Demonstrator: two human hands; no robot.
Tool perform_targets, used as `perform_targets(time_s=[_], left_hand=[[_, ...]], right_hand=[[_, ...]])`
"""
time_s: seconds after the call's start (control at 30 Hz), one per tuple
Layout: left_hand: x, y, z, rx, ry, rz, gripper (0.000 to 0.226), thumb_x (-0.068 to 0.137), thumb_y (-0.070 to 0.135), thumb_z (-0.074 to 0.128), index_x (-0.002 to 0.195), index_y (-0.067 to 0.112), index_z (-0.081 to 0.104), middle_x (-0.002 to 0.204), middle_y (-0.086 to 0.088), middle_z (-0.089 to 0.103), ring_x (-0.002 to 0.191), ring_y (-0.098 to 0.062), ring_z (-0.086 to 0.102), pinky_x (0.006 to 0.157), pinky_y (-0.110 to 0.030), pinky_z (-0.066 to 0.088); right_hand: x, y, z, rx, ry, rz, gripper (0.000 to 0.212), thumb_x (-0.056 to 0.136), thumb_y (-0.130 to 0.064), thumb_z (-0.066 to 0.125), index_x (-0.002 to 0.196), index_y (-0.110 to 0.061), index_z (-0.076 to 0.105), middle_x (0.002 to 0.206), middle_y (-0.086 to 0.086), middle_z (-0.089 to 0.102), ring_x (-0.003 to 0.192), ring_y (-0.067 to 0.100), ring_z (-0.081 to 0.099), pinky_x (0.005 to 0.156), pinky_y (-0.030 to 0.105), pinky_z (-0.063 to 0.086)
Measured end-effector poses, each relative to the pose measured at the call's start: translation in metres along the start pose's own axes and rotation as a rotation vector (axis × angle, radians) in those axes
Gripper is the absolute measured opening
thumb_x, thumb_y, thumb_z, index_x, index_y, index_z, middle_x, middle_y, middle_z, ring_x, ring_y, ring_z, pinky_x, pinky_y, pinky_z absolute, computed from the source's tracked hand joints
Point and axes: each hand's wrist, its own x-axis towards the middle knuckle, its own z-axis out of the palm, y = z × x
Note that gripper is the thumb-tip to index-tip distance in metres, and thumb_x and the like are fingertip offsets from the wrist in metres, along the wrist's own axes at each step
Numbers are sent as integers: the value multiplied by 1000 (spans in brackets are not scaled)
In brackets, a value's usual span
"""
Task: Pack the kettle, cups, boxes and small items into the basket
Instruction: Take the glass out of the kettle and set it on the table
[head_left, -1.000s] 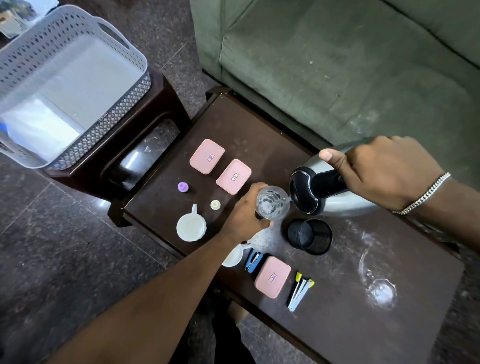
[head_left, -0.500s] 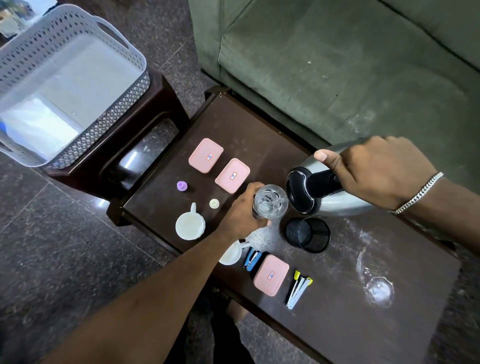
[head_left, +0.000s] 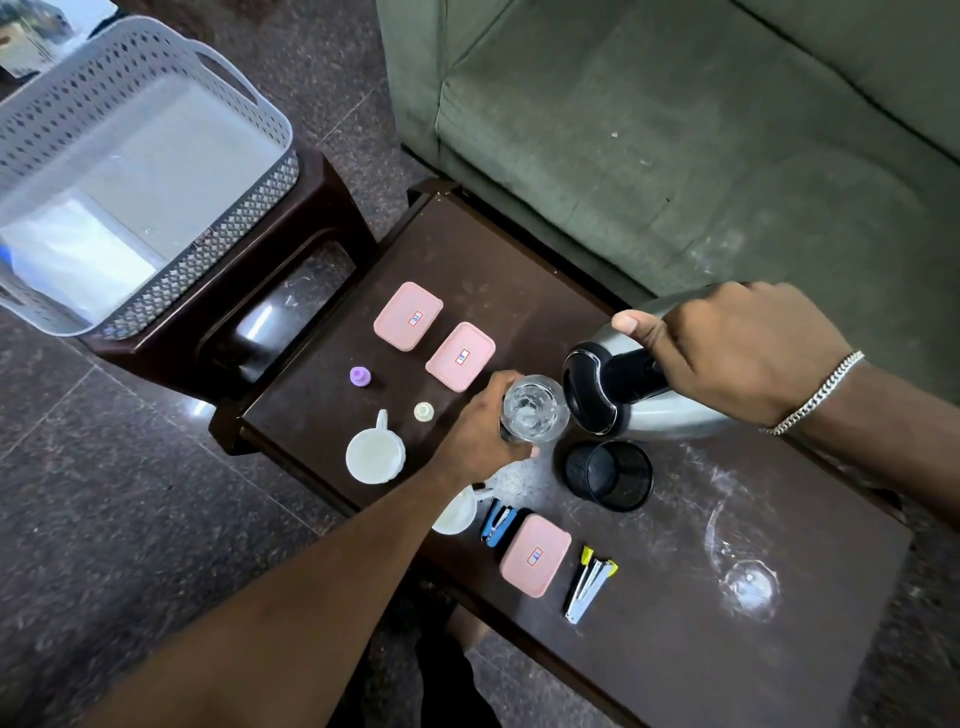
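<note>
My right hand (head_left: 727, 353) grips the black handle of a steel kettle (head_left: 670, 415), tilted with its spout over a clear glass (head_left: 535, 408). My left hand (head_left: 483, 431) is wrapped around that glass on the dark table (head_left: 675, 649). Three pink boxes lie flat: two at the back (head_left: 408, 316) (head_left: 460, 356), one near the front edge (head_left: 535, 555). A white cup (head_left: 374, 454) stands at the left; a second white cup (head_left: 454, 512) is half hidden under my left arm. The grey basket (head_left: 249, 218) sits on a stool at the far left.
A black mesh cup (head_left: 608, 475), a blue stapler (head_left: 497, 526), a yellow-tipped stapler (head_left: 589, 584), a purple cap (head_left: 359, 376) and a pale cap (head_left: 424, 411) lie on the table. A clear glass (head_left: 748, 587) lies on its side at right. A green sofa (head_left: 675, 130) stands behind.
Both hands, the kettle and the glass keep their places; only the camera view shifts slightly.
</note>
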Motion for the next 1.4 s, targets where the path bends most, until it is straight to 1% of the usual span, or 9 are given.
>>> perform_targets(time_s=[0.13, 0.43, 0.6, 0.67, 0.87, 1.03, 1.13, 1.23, 1.4], left_hand=[[1, -1, 0, 6, -6, -2, 89, 64, 12, 92, 132, 35, 40, 124, 9, 64, 115, -7, 63, 95, -12, 48], [2, -1, -2, 15, -13, -3, 89, 64, 16, 92, 134, 36, 41, 125, 9, 63, 118, -11, 62, 102, -35, 54], [1, 0, -3, 18, -23, 14, 90, 63, 17, 94, 136, 32, 42, 128, 8, 61, 121, -11, 60, 106, -38, 52], [1, 1, -2, 5, -25, 12, 93, 62, 17, 94, 138, 31, 42, 129, 7, 62, 121, -11, 60, 106, -37, 51], [-1, 5, -5, -35, -80, -42, 116, 58, 24, 100, 150, 37, 30, 145, 7, 52, 133, -10, 52, 108, -19, 41], [-10, 2, -11, -51, -56, -51, 122, 58, 29, 101, 154, 36, 27, 156, 9, 39, 136, 12, 38, 94, 7, 31], [-15, 9, -15, -40, -22, -32, 122, 60, 31, 101, 157, 33, 26, 160, 7, 35, 147, -2, 32, 111, -7, 30], [-21, 20, -19, -26, 17, -4, 118, 64, 32, 99, 157, 29, 28, 162, 7, 35, 148, -5, 31, 122, -29, 30], [-24, 46, -26, 19, 108, 77, 107, 66, 37, 96, 154, 32, 35, 153, 10, 41, 143, -2, 37, 120, -28, 32]], right_hand=[[2, 0, -3, -23, -51, -17, 81, 94, -70, 2, 56, -18, 51, 48, -1, 21, 65, 40, 68, 54, 31, 34], [6, 19, 10, 121, -32, 6, 65, 98, -67, 13, 51, -26, 28, 48, -2, 23, 63, 44, 66, 57, 34, 38], [6, 36, 25, 190, -90, 47, 88, 97, -74, 7, 62, -16, 62, 54, 9, 46, 67, 42, 65, 59, 36, 46], [6, 42, 33, 219, -85, 58, 91, 93, -76, 2, 64, -15, 64, 59, 13, 58, 68, 41, 65, 62, 38, 51], [1, 61, 51, 414, -105, 106, 93, 91, -79, 6, 61, -16, 68, 64, 11, 70, 67, 34, 67, 69, 43, 56], [-9, 73, 61, 559, -86, 207, 87, 92, -79, 17, 48, -10, 47, 44, 6, 51, 48, 25, 53, 52, 33, 39], [-16, 78, 64, 596, -60, 249, 87, 94, -76, 20, 51, -3, 40, 44, 13, 39, 46, 28, 42, 50, 32, 36], [-21, 84, 68, 623, -69, 290, 96, 94, -76, 19, 55, 6, 50, 51, 27, 50, 53, 38, 51, 60, 40, 46], [-29, 94, 67, 714, -16, 387, 99, 92, -81, 21, 59, 4, 59, 53, 27, 54, 57, 40, 56, 64, 43, 49]])
